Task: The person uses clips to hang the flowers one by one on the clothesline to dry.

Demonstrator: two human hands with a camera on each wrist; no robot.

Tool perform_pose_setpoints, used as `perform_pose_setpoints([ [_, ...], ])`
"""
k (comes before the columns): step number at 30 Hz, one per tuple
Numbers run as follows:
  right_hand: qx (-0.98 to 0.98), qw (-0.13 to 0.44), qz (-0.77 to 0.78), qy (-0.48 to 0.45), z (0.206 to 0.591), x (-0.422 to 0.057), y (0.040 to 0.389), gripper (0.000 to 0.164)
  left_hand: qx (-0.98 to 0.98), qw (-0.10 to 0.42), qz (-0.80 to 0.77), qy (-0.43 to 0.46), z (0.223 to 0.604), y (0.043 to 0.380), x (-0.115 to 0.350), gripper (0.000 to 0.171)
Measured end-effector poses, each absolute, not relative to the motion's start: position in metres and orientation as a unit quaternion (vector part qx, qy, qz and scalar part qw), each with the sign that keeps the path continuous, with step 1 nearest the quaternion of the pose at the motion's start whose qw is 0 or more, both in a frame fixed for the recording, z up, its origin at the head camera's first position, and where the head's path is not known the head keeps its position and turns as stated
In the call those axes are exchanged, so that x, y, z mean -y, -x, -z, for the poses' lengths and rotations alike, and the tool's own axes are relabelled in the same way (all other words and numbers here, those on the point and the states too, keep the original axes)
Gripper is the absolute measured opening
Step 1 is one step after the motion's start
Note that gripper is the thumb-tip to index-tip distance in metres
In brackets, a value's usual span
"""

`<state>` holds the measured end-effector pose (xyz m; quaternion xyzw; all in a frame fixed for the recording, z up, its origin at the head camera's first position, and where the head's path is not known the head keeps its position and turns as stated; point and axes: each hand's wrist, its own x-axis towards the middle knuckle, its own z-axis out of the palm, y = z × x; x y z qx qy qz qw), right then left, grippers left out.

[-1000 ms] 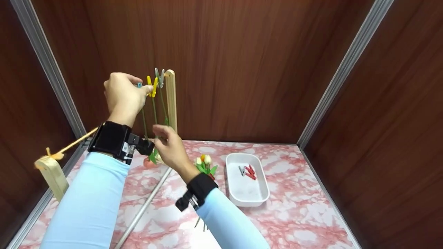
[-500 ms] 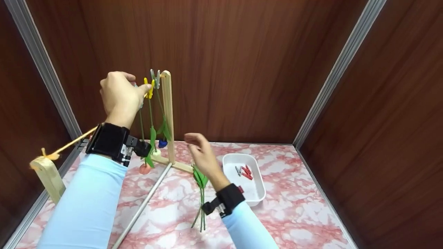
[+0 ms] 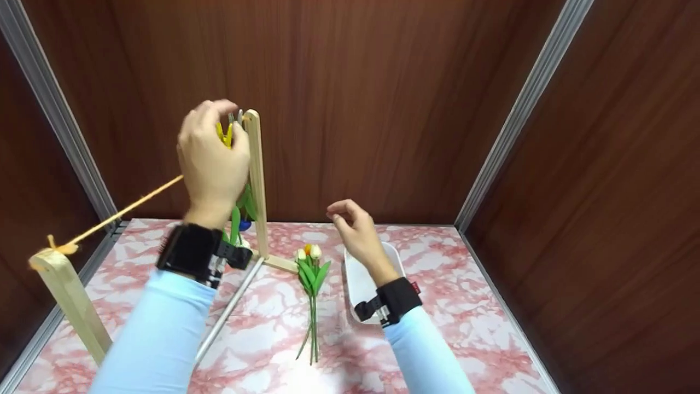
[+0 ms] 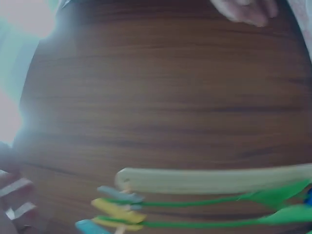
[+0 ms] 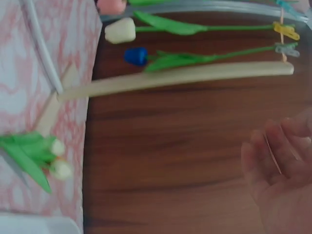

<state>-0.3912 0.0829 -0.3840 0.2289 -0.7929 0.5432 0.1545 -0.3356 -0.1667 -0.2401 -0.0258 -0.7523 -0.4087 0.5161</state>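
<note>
My left hand [image 3: 213, 153], fingers bent loosely, is by the string at the far post and overlaps the clips in the head view. In the left wrist view its fingers are apart from the yellow clothespin [image 4: 117, 210], grey clothespin [image 4: 121, 195] and blue clothespin [image 4: 91, 226]. From the string hang artificial tulips head down: a blue tulip [image 5: 135, 56], a white tulip [image 5: 120, 30] and a pink one [image 5: 111, 6]. My right hand [image 3: 361, 232], loosely curled and holding nothing, hovers over the back of the white tub [image 3: 355, 284].
An orange string [image 3: 131, 207] runs from the near wooden post [image 3: 68, 301] to the far wooden post [image 3: 256, 180]. A metal rod [image 3: 232, 303] joins the stand low down. White and orange tulips [image 3: 311, 273] lie on the marbled table, left of the tub.
My left hand has come off the string beside the yellow clothespin and shifted right. My right hand has moved from the hanging stems rightward to over the tub.
</note>
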Motion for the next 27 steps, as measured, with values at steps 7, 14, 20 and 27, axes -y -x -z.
perform_pose_setpoints([
  [7,0.816,0.194,-0.511,-0.190,0.392,-0.106,0.416,0.015,0.713,0.568,0.395,0.113,0.315,0.351,0.148,0.024],
  [14,0.867,0.173,-0.457,-0.100,0.437,-0.143,0.443,0.018,0.796,0.431,0.412,0.103,0.405,0.350,0.127,0.027],
  [20,0.922,0.118,-0.354,-0.101,0.500,-0.165,0.448,0.023,0.855,0.296,0.424,0.045,0.486,0.340,0.113,0.042],
  [27,0.952,-0.015,-0.279,-0.124,0.545,-0.166,0.437,0.035,0.872,0.236,0.426,0.035,0.542,0.331,0.115,0.039],
])
